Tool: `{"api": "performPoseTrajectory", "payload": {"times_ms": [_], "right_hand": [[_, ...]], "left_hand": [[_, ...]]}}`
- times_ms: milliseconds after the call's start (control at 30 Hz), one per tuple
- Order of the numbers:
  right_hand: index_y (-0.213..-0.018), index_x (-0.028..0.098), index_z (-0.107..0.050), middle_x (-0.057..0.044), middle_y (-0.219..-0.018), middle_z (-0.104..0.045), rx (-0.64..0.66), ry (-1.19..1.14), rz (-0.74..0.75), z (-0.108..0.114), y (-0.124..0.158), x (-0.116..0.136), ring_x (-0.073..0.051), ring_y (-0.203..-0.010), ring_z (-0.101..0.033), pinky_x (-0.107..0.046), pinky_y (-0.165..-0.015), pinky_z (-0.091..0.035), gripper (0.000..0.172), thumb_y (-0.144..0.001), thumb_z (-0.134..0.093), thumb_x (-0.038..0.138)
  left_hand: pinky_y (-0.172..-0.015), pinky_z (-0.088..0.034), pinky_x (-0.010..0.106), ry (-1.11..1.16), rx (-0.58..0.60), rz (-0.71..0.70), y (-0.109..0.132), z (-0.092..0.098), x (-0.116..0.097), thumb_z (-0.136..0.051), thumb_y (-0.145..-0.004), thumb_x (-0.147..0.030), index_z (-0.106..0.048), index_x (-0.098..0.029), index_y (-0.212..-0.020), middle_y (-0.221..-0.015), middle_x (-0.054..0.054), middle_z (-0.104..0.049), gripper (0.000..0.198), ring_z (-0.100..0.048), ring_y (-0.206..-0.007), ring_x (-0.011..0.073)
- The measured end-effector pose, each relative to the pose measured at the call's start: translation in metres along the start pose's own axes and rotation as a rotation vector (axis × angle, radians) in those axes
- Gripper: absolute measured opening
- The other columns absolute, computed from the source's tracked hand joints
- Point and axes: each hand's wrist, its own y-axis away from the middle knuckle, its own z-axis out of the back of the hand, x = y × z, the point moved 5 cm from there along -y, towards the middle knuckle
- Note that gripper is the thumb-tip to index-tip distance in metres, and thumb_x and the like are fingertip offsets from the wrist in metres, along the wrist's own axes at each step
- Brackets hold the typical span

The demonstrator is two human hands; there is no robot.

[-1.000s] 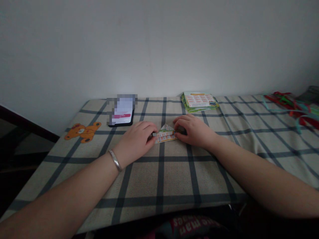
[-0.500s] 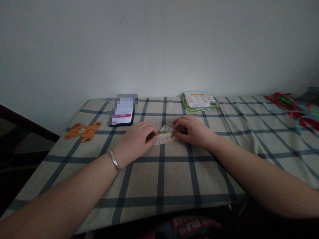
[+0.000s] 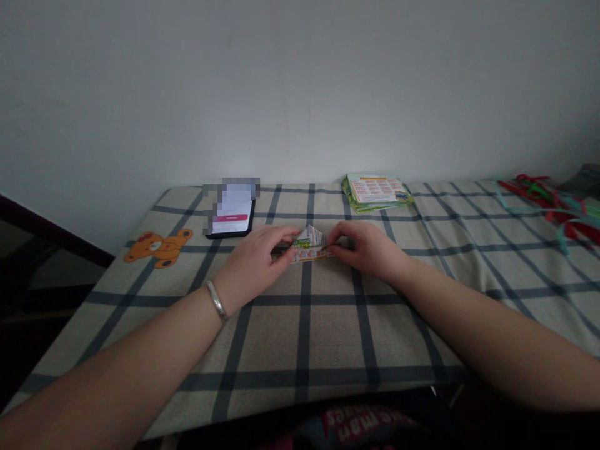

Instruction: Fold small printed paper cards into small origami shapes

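Note:
A small folded printed paper (image 3: 309,244), peaked like a triangle on top, is held between both hands just above the checked cloth (image 3: 300,337). My left hand (image 3: 255,265), a silver bangle on its wrist, pinches the paper's left end. My right hand (image 3: 365,249) pinches its right end with curled fingers. Both hands are closed on the paper.
A black phone (image 3: 230,215) with a lit screen lies at the back left. A stack of printed leaflets (image 3: 375,190) sits at the back by the wall. Red and green ribbons (image 3: 553,203) lie at the far right. A bear print (image 3: 157,247) marks the cloth's left side.
The folded paper has been lifted slightly off the cloth and tipped up, so its peaked face shows. Both hands moved a little away from me with it.

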Motion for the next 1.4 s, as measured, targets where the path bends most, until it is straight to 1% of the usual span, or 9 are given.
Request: {"api": "performPoseTrajectory", "payload": {"times_ms": [200,333,433,533,767,900,1033,1233,1400], "right_hand": [[-0.091,0.021,-0.058,-0.001,-0.088,-0.069,-0.11,-0.176,-0.082,0.001,0.002,-0.008,-0.016,-0.082,-0.066,-0.027,-0.071,-0.048,0.014,-0.078,-0.064,0.021],[-0.087,0.02,-0.062,-0.001,-0.082,-0.069,-0.085,-0.123,-0.064,0.001,0.001,-0.007,-0.014,-0.075,-0.064,-0.026,-0.067,-0.047,0.008,-0.08,-0.063,0.022],[-0.081,0.019,-0.064,0.0,-0.075,-0.066,-0.087,-0.036,-0.008,0.003,0.0,-0.003,-0.013,-0.069,-0.059,-0.024,-0.063,-0.043,0.003,-0.08,-0.061,0.021],[-0.081,0.019,-0.064,-0.001,-0.076,-0.065,-0.112,0.059,0.079,0.006,0.0,0.004,-0.014,-0.072,-0.058,-0.025,-0.066,-0.042,0.003,-0.08,-0.061,0.018],[-0.082,0.018,-0.062,-0.003,-0.08,-0.065,-0.139,0.25,0.246,0.008,0.004,0.02,-0.017,-0.077,-0.056,-0.028,-0.07,-0.041,0.005,-0.085,-0.059,0.021],[-0.082,0.018,-0.062,-0.003,-0.08,-0.065,-0.165,0.354,0.328,0.009,0.005,0.024,-0.018,-0.078,-0.055,-0.029,-0.07,-0.04,0.008,-0.087,-0.057,0.021],[-0.082,0.018,-0.063,-0.004,-0.08,-0.065,-0.175,0.417,0.402,0.008,0.007,0.026,-0.018,-0.077,-0.053,-0.03,-0.069,-0.039,0.013,-0.09,-0.055,0.026],[-0.082,0.017,-0.064,-0.005,-0.081,-0.065,-0.096,0.448,0.486,0.003,0.008,0.031,-0.018,-0.075,-0.051,-0.03,-0.068,-0.039,0.022,-0.094,-0.05,0.03],[-0.087,0.019,-0.066,-0.004,-0.085,-0.066,-0.031,0.398,0.482,0.0,0.007,0.028,-0.019,-0.081,-0.053,-0.03,-0.072,-0.04,0.014,-0.089,-0.057,0.028]], "left_hand": [[-0.084,-0.049,0.035,-0.033,0.014,-0.065,-0.001,-0.001,-0.002,-0.051,-0.09,-0.027,-0.061,-0.017,-0.09,-0.095,0.005,-0.066,0.014,-0.06,-0.093,0.0186],[-0.082,-0.048,0.035,-0.036,0.029,-0.059,-0.002,-0.001,-0.002,-0.052,-0.09,-0.026,-0.06,-0.017,-0.086,-0.089,0.004,-0.065,0.013,-0.059,-0.088,0.0184],[-0.081,-0.048,0.034,-0.055,-0.001,-0.082,-0.002,0.0,-0.003,-0.054,-0.089,-0.025,-0.06,-0.016,-0.086,-0.09,0.004,-0.065,0.011,-0.059,-0.088,0.0182],[-0.082,-0.049,0.034,-0.072,-0.073,-0.143,-0.001,0.004,-0.007,-0.055,-0.088,-0.023,-0.06,-0.016,-0.092,-0.093,0.005,-0.066,0.009,-0.059,-0.091,0.0186],[-0.086,-0.051,0.038,-0.082,-0.169,-0.321,0.002,0.015,-0.026,-0.058,-0.089,-0.02,-0.062,-0.017,-0.106,-0.097,0.006,-0.066,0.018,-0.06,-0.094,0.0198],[-0.091,-0.05,0.041,-0.107,-0.207,-0.447,0.006,0.018,-0.033,-0.061,-0.087,-0.02,-0.066,-0.02,-0.097,-0.091,0.004,-0.066,0.012,-0.059,-0.092,0.0191],[-0.094,-0.05,0.041,-0.134,-0.234,-0.461,0.005,0.019,-0.034,-0.064,-0.085,-0.02,-0.067,-0.02,-0.096,-0.09,0.004,-0.067,0.011,-0.061,-0.09,0.0181],[-0.092,-0.05,0.042,-0.196,-0.166,-0.475,0.003,0.014,-0.035,-0.063,-0.085,-0.02,-0.068,-0.018,-0.086,-0.088,0.004,-0.068,0.005,-0.061,-0.088,0.0189],[-0.092,-0.049,0.041,-0.231,-0.107,-0.456,0.002,0.009,-0.032,-0.06,-0.086,-0.02,-0.068,-0.018,-0.084,-0.088,0.004,-0.068,0.008,-0.06,-0.089,0.0199]]}}
